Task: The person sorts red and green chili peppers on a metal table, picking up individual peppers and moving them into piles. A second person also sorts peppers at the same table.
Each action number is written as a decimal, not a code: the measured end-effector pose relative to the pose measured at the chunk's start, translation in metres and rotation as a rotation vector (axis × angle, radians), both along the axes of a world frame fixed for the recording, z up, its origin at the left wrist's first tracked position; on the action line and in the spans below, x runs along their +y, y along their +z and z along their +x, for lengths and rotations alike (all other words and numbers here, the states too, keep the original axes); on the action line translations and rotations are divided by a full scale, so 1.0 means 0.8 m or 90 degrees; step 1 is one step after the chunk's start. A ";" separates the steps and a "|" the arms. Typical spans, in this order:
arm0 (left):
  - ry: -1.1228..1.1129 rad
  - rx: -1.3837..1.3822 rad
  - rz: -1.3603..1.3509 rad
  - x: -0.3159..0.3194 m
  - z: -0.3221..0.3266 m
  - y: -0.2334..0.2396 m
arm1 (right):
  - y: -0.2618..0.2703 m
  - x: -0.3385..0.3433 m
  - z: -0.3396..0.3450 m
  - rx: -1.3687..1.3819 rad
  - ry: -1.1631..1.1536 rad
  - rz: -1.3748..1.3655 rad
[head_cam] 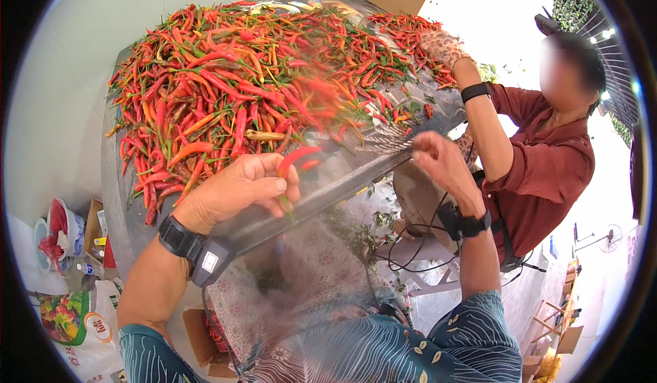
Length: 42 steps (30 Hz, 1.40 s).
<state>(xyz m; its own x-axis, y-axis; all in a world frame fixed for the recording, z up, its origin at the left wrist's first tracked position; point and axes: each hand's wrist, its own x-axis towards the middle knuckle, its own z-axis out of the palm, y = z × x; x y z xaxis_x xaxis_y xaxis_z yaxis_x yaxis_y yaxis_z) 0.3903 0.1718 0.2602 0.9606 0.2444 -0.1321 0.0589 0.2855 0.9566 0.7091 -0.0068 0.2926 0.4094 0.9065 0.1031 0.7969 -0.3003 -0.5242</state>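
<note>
My left hand (251, 185) grips a red chili pepper (300, 154) between thumb and fingers, its green stem pointing down over the table edge. A blurred red chili (310, 165) shows just beside it. Behind this hand spreads a large heap of red and orange chilies (220, 90) with green stems, piled on a dark table (328, 198). My right hand (444, 160) hovers by the table's front edge, fingers curled. No object shows in it, but its fingertips are blurred. Both my wrists wear black straps.
At the right, a co-worker in a dark red shirt (544, 162) reaches a gloved hand (441, 47) over more chilies. Black cables (392, 260) hang below my right hand. An open cardboard box (200, 337) with red contents sits by my lap; a printed sack (77, 326) lies at lower left.
</note>
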 end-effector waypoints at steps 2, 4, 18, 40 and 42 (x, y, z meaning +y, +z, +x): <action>0.000 -0.002 0.003 0.000 0.000 0.001 | -0.004 0.020 0.010 -0.063 -0.019 0.081; -0.007 0.002 0.011 0.000 0.002 0.004 | -0.018 0.037 0.019 -0.171 0.053 0.154; 0.015 -0.026 0.007 0.001 0.003 -0.003 | -0.044 0.052 0.008 -0.137 0.027 0.289; -0.013 -0.003 0.025 0.001 0.001 0.001 | -0.027 0.109 -0.001 -0.025 0.071 0.106; -0.007 -0.005 0.027 0.001 0.002 0.001 | -0.033 0.121 -0.008 -0.200 0.055 0.046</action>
<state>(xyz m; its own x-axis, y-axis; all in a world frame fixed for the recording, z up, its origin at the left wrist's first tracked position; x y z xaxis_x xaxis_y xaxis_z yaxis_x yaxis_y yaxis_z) 0.3921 0.1724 0.2606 0.9644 0.2388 -0.1140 0.0540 0.2440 0.9683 0.7026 0.0903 0.2663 0.2693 0.9222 0.2774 0.9437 -0.1953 -0.2669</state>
